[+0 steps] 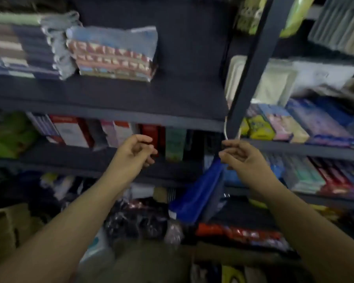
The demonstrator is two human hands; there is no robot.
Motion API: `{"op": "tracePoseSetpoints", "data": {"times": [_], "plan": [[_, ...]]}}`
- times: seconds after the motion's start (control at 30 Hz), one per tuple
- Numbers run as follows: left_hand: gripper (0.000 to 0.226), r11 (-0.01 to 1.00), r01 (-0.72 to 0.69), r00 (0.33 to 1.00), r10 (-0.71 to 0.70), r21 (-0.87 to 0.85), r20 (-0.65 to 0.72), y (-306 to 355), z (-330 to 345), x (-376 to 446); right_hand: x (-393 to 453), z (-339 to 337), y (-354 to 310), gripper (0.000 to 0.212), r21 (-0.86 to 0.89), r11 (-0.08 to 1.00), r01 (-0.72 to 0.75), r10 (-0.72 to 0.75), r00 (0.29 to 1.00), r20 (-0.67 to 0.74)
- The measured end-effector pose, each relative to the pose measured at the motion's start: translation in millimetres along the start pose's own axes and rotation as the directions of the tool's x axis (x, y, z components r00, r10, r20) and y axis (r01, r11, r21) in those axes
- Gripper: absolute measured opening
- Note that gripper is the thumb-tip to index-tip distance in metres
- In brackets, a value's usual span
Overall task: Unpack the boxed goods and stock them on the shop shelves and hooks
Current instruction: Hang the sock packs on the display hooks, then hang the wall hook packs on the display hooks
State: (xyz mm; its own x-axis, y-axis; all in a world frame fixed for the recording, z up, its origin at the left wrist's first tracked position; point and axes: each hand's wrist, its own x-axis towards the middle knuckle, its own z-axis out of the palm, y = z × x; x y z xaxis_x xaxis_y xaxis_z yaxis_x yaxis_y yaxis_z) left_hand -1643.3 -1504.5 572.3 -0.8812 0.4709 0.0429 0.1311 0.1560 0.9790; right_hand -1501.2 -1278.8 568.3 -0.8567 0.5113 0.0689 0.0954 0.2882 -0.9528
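— Holding up a blue packet [200, 193] by its top with the right hand [243, 160], fingertips pinched at the header just beside the dark upright post [247, 78], near the front edge of the middle shelf [192, 124]. Hard to tell through the blur whether a hook sits there.

— And the left hand [135, 152]?

— Raised just in front of the boxed goods [119, 133] under that same shelf edge, fingers loosely curled, nothing visibly gripped. Well apart from the packet.

— Likely feel of the packet?

— Looks soft and light: hangs limp and slanted below the pinch, sagging toward the pile of bagged goods [139, 219] underneath. Probably fabric in a thin sleeve, so floppy rather than stiff, and perhaps slick if wrapped in film.

— Best place to take hold?

— Up at the header, where already pinched; stiffest part, most likely. Supporting the lower end with the free hand should stop any swinging. No sign of fragility, but snagging on the post edge seems possible.
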Motion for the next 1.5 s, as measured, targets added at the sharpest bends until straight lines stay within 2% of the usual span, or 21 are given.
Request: {"op": "tracePoseSetpoints", "data": {"times": [0.13,0.27,0.47,0.57,0.63,0.7,0.83,0.93,1.13,1.23,1.33,1.4,1.5], "plan": [[0.018,0.978,0.208,0.978,-0.208,-0.021,0.022,-64.3,63.3,-63.4,-68.8,-30.4,95.8,0.025,-0.011,0.975,-0.22,0.22,0.975,0.028],[0.023,0.917,0.398,0.914,-0.396,-0.011,0.085,-121.7,123.9,-120.3,-134.4,-54.8,184.6,0.024,-0.052,0.899,-0.435,0.436,0.9,0.007],[0.024,0.769,0.63,0.747,-0.638,0.109,0.188,-210.9,214.4,-185.4,-220.1,-83.1,307.5,0.026,-0.116,0.687,-0.717,0.714,0.696,-0.077],[0.023,0.678,0.705,0.641,-0.735,0.209,0.221,-261.0,254.0,-208.5,-255.4,-89.3,371.1,0.032,-0.162,0.564,-0.81,0.805,0.583,-0.114],[0.019,0.613,0.74,0.562,-0.79,0.276,0.245,-294.3,278.1,-221.3,-274.1,-91.4,415.4,0.028,-0.167,0.487,-0.857,0.856,0.507,-0.104],[0.015,0.561,0.769,0.499,-0.826,0.306,0.262,-331.1,299.5,-231.2,-286.4,-92.3,457.4,0.025,-0.201,0.446,-0.872,0.88,0.468,-0.083],[0.013,0.474,0.811,0.418,-0.88,0.343,0.227,-405.4,332.8,-241.0,-295.8,-91.0,535.4,0.029,-0.306,0.406,-0.861,0.893,0.446,-0.068],[0.01,0.417,0.843,0.362,-0.907,0.339,0.215,-460.7,351.7,-244.0,-295.4,-86.6,589.3,0.028,-0.31,0.396,-0.865,0.891,0.443,-0.097],[0.01,0.414,0.841,0.328,-0.902,0.348,0.28,-557.7,396.2,-236.1,-279.7,-69.0,689.0,0.06,-0.365,0.358,-0.859,0.867,0.451,-0.21],[0.007,0.394,0.872,0.298,-0.898,0.29,0.323,-598.9,427.5,-232.7,-271.2,-57.6,733.1,0.066,-0.383,0.35,-0.855,0.836,0.469,-0.284],[0.021,0.393,0.88,0.268,-0.875,0.268,0.403,-627.8,464.4,-228.4,-265.9,-50.3,769.3,0.076,-0.401,0.372,-0.837,0.792,0.512,-0.334],[0.023,0.412,0.876,0.272,-0.853,0.253,0.446,-641.8,490.3,-225.3,-267.9,-46.3,790.6,0.084,-0.358,0.357,-0.863,0.799,0.481,-0.362],[0.002,0.44,0.852,0.272,-0.835,0.284,0.478,-659.9,525.2,-222.6,-277.2,-40.8,818.8,0.094,-0.293,0.302,-0.907,0.818,0.405,-0.409]]}}
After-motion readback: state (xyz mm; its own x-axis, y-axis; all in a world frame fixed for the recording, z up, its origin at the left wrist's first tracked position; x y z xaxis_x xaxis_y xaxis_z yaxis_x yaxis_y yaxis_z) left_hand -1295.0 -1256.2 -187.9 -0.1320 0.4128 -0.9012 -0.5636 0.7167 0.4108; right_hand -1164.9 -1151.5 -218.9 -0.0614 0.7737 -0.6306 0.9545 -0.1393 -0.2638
